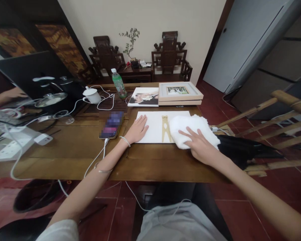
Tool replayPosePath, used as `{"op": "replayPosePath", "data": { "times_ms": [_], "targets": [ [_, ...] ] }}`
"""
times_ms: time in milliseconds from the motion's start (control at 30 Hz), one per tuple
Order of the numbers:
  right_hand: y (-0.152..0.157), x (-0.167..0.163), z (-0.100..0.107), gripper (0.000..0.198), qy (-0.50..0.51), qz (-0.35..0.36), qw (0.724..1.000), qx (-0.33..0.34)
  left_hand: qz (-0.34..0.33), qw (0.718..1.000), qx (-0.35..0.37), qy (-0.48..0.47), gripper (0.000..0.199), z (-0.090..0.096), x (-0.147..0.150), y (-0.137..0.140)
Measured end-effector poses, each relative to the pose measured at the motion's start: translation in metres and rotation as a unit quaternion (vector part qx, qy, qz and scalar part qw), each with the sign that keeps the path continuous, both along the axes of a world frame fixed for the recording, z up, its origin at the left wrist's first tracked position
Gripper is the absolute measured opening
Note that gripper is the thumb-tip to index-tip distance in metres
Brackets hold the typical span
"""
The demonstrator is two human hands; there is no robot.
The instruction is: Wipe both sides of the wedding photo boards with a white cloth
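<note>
A white board or panel point(153, 127) lies flat on the wooden table in front of me, with a yellow-beige forked shape point(165, 129) on its face. My left hand point(138, 130) rests palm down on the board's left edge, fingers stretched out and open, holding nothing. Over the board's right part lies a bunched, fluffy white towel point(193, 125). My right hand point(197, 142) grips the towel from above, its fingers across the top and its thumb by the near edge. The towel hides the board's right side.
Behind the board are stacked light-wood picture frames point(180, 98) and a photo panel point(143, 97). A phone point(112, 124) on a cable, a green bottle point(118, 83), a lidded white cup point(92, 95) and a power strip point(12, 144) stand left. A wooden chair point(256, 117) is right.
</note>
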State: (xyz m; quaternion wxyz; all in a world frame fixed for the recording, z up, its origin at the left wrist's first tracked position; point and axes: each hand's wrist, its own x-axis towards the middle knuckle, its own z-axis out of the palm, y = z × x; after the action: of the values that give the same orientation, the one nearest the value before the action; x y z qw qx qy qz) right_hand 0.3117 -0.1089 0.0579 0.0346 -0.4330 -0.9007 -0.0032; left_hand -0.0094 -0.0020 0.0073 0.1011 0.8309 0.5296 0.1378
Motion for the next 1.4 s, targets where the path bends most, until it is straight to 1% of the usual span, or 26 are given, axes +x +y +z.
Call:
{"op": "replayPosePath", "data": {
  "times_ms": [100,200,300,367,467,533,667,733,767,800,867,1100,1200,1233,1300,1400],
  "targets": [
    [0.035,-0.005,0.003,0.054,-0.007,-0.025,0.999,-0.019,0.0,1.0,-0.001,0.008,0.064,0.003,0.001,0.003],
    [0.069,-0.008,0.004,0.052,-0.014,-0.026,0.999,-0.031,-0.003,1.0,-0.009,0.016,0.064,0.005,0.001,0.007],
    [0.092,-0.01,0.003,0.047,-0.019,-0.027,0.999,-0.013,0.001,1.0,-0.009,0.017,0.063,0.006,0.002,0.009],
    [0.098,-0.01,0.0,0.044,-0.021,-0.027,0.999,0.007,0.005,1.0,-0.007,0.015,0.063,0.006,0.003,0.009],
    [0.089,-0.01,-0.004,0.039,-0.025,-0.026,0.999,0.027,0.007,1.0,-0.004,0.01,0.062,0.004,0.003,0.009],
    [0.07,-0.008,-0.007,0.036,-0.025,-0.016,0.999,0.037,0.006,1.0,0.001,0.005,0.061,0.003,0.002,0.009],
    [0.019,0.0,-0.011,0.028,-0.012,0.022,0.998,0.057,0.007,1.0,0.004,0.001,0.061,0.002,0.002,0.01],
    [0.004,0.004,-0.011,0.023,-0.004,0.035,0.998,0.056,0.006,1.0,-0.001,0.001,0.063,0.002,0.001,0.01],
    [0.0,0.004,-0.01,0.023,0.0,0.039,0.998,0.052,0.005,1.0,-0.002,0.0,0.063,0.002,0.001,0.01],
    [0.001,0.005,-0.01,0.025,0.005,0.039,0.998,0.046,0.003,1.0,-0.002,-0.002,0.064,0.002,0.001,0.011],
    [0.012,0.004,-0.008,0.03,0.014,0.034,0.999,0.031,0.0,1.0,0.003,-0.006,0.063,0.002,0.0,0.011],
    [0.093,-0.011,-0.002,0.037,0.037,-0.01,0.999,0.012,-0.003,1.0,0.002,0.0,0.064,0.002,-0.003,0.012],
    [0.113,-0.015,-0.002,0.042,0.049,-0.02,0.998,0.024,-0.008,1.0,0.008,-0.001,0.064,0.001,-0.005,0.012],
    [0.113,-0.016,-0.003,0.041,0.048,-0.023,0.998,0.028,-0.01,1.0,0.011,-0.001,0.063,0.001,-0.005,0.012],
    [0.105,-0.015,-0.005,0.038,0.041,-0.022,0.998,0.032,-0.011,1.0,0.011,-0.001,0.063,0.0,-0.005,0.013],
    [0.07,-0.01,-0.008,0.034,0.034,-0.001,0.999,0.032,-0.004,1.0,0.007,-0.003,0.063,0.001,-0.003,0.012]
  ]
}}
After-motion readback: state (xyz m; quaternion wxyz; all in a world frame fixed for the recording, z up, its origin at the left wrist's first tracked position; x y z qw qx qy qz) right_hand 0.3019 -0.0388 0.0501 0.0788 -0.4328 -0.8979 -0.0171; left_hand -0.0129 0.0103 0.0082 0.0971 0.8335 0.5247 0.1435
